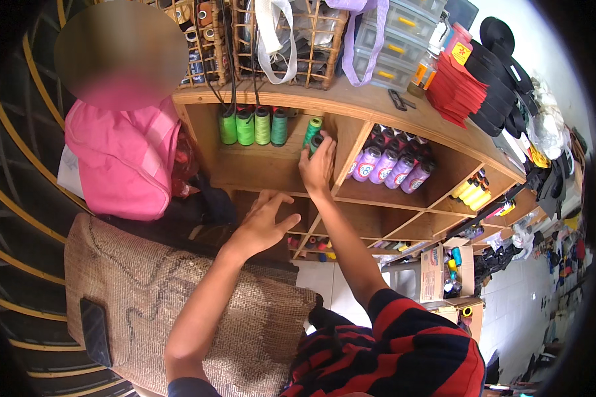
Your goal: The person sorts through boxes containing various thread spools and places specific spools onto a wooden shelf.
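My right hand (319, 167) reaches into a wooden shelf compartment, its fingers closed round a dark green thread spool (316, 143). Just behind that spool stands a brighter green thread spool (312, 128). Several spools in light green to teal, among them a lime green spool (262, 126), line the left side of the same compartment. My left hand (265, 223) hovers in front of the shelf, fingers spread and holding nothing.
Lilac thread spools (383, 167) fill the neighbouring compartment; yellow spools (473, 193) stand further right. Wicker baskets (321, 63), clear drawers (394, 46) and red sheets (453, 89) crowd the shelf top (377, 106). Left are a pink fabric item (126, 159) and a woven-covered surface (152, 291) with a phone (96, 331).
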`<state>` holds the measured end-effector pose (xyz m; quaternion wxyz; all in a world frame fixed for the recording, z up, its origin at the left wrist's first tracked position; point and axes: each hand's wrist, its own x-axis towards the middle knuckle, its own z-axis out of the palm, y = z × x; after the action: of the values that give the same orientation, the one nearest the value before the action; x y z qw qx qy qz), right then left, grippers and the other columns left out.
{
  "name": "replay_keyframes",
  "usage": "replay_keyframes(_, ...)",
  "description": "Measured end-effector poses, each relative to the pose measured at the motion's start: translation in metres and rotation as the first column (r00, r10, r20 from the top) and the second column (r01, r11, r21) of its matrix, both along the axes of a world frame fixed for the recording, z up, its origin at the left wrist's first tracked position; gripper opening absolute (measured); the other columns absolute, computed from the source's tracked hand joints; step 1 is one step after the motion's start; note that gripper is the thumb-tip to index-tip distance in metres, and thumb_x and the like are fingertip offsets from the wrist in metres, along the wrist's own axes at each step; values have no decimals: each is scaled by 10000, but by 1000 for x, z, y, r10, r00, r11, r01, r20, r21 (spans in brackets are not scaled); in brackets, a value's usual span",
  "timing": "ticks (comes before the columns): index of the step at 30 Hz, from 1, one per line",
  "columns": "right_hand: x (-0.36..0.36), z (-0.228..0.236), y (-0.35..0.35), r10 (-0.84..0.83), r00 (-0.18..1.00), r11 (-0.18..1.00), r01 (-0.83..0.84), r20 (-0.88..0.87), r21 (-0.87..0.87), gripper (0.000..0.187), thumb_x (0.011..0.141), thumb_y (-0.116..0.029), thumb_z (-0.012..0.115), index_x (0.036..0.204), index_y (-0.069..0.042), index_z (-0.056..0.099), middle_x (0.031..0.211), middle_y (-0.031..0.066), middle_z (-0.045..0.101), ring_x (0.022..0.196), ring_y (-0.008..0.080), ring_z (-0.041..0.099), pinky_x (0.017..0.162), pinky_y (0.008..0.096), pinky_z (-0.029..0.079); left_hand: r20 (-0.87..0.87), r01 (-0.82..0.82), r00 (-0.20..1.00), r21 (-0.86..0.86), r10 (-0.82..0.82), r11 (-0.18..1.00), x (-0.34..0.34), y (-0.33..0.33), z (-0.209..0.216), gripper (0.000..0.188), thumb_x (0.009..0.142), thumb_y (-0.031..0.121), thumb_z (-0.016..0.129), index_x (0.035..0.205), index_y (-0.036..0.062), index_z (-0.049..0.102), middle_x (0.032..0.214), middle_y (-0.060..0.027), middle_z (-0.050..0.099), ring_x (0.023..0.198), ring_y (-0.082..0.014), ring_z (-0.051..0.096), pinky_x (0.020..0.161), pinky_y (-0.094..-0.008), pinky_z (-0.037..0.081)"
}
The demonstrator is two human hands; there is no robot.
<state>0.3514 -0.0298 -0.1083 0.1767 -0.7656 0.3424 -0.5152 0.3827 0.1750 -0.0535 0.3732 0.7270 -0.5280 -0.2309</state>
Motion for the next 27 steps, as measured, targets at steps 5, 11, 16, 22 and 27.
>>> replay_keyframes(5,24,-36,-32,-77,994,991,68,77,115,498,740,-109,677,1117,67,404,1085,295,461,1047,467,476,884,484,395,15,25,1000,37,-26,999,-5,-2,5,410,884,319,619,1194,62,540,1250,-164,452,1200,-324,453,1016,-385,365)
replay_keyframes(11,28,-29,-47,79,957,907,-185,280,378,502,736,-151,668,1101,71,405,974,299,591,955,465,573,852,467,427,13,69,998,54,-69,996,-3,0,1,396,890,337,609,1175,67,554,1244,-160,463,1237,-324,421,1044,-387,332)
replay_keyframes(16,29,-23,-57,85,955,872,-209,284,442,535,753,-181,674,1143,60,397,994,288,618,989,429,597,863,452,439,-26,90,996,93,-88,992,-4,-3,-1,402,877,377,604,1147,81,572,1259,-130,453,1248,-324,412,1040,-424,331)
replay_keyframes(22,28,-14,-47,121,974,847,-203,193,491,655,774,-218,667,1286,68,376,1136,265,591,1124,366,555,967,415,392,-35,124,992,81,-122,989,-4,-3,-3,393,881,380,600,1138,83,577,1240,-134,465,1233,-321,417,1035,-426,326)
replay_keyframes(27,28,-25,-64,260,952,835,-307,164,456,621,797,-210,666,1297,49,403,1208,214,567,1133,328,543,971,393,394,-25,166,986,80,-165,983,-4,-3,-4,391,883,395,593,1124,87,580,1219,-142,470,1221,-329,422,1029,-420,326)
